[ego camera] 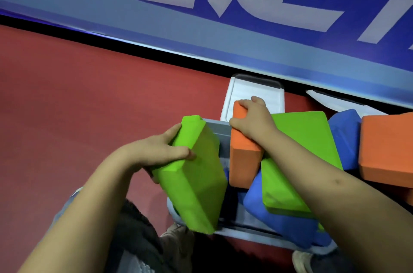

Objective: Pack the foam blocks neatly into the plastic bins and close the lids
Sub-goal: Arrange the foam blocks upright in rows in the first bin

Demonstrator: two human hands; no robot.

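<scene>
Nearest, left hand [156,152] clamped on a green foam block [192,174] over the grey plastic bin [245,231] on the red floor [89,98]. Farther right, right hand [252,120] gripping an orange block [242,156]. Best stood upright, pressed flush side by side, below the rim.

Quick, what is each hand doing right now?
Left hand: grips the green foam block at its end.
Right hand: fingers curled over the top of the orange foam block, holding it.
</scene>
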